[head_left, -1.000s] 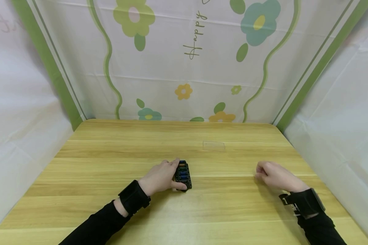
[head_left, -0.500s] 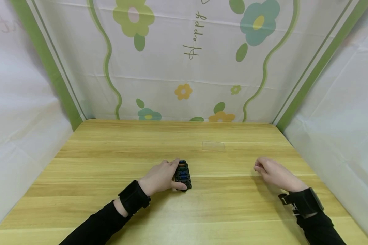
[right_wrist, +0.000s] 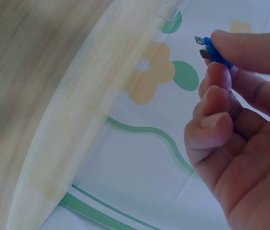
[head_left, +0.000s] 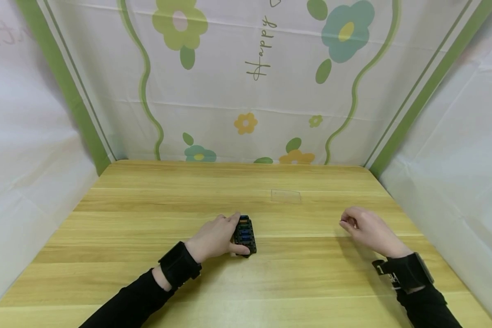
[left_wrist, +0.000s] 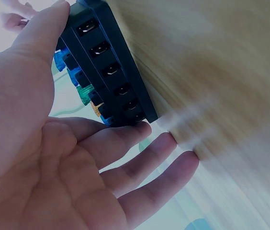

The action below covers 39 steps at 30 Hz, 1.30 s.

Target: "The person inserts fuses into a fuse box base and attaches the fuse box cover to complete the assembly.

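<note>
A black fuse box [head_left: 244, 236] lies near the middle of the wooden table, its blade fuses upward. My left hand [head_left: 214, 237] grips it by its two ends, thumb at the near end and fingers at the far end. In the left wrist view, small metal terminals show in openings along the side of the fuse box [left_wrist: 113, 69], and blue, green [left_wrist: 84, 95] and orange fuses stick out of its top. Off to the right, my right hand [head_left: 368, 231] is raised over the table. Between thumb and fingertips it pinches a blue blade fuse [right_wrist: 216, 51], metal prongs pointing outward.
A thin clear rectangular cover [head_left: 285, 196] lies on the table [head_left: 188, 187] beyond the fuse box, toward the right. White cloth with printed flowers [head_left: 246, 123] hangs behind the table's back edge, and white cloth walls stand at both sides.
My right hand has risen and shifted slightly away from me and to the left, with its fingers turning a little. The left hand and the fuse box have stayed in place.
</note>
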Tool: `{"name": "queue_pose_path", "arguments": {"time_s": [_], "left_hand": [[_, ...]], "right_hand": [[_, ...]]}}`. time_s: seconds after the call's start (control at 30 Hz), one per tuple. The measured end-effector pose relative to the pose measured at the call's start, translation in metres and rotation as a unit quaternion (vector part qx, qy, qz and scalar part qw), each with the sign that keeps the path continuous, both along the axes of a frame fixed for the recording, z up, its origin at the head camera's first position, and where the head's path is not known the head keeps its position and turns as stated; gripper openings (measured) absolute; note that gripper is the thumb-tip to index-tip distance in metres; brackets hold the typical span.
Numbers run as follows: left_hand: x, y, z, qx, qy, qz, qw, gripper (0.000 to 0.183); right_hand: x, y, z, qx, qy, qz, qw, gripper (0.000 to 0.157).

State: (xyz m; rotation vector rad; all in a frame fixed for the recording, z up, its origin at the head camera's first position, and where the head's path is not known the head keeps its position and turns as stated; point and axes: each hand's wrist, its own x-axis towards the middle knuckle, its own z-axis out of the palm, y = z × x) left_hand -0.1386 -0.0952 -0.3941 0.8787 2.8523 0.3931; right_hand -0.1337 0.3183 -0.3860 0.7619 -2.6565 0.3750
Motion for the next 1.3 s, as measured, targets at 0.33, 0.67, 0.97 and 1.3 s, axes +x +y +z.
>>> {"name": "queue_pose_path", "arguments": {"time_s": [0.33,0.67,0.97,1.3], "left_hand": [[0.001,0.0,0.001,0.0,-0.008,0.004,1.0,0.103],[0.001,0.0,-0.001,-0.001,-0.002,0.0,1.0,0.102],[0.0,0.0,0.001,-0.001,0.002,-0.001,1.0,0.102],[-0.001,-0.001,0.0,0.003,0.006,-0.001,1.0,0.101]], "right_hand": [[0.002,-0.003,0.0,0.002,0.005,0.003,1.0,0.017],[0.0,-0.006,-0.003,-0.014,0.007,0.017,1.0,0.012],[-0.002,-0.008,-0.004,-0.051,0.02,0.033,0.998,0.013],[-0.002,-0.014,-0.007,-0.053,0.022,0.05,0.997,0.019]]}}
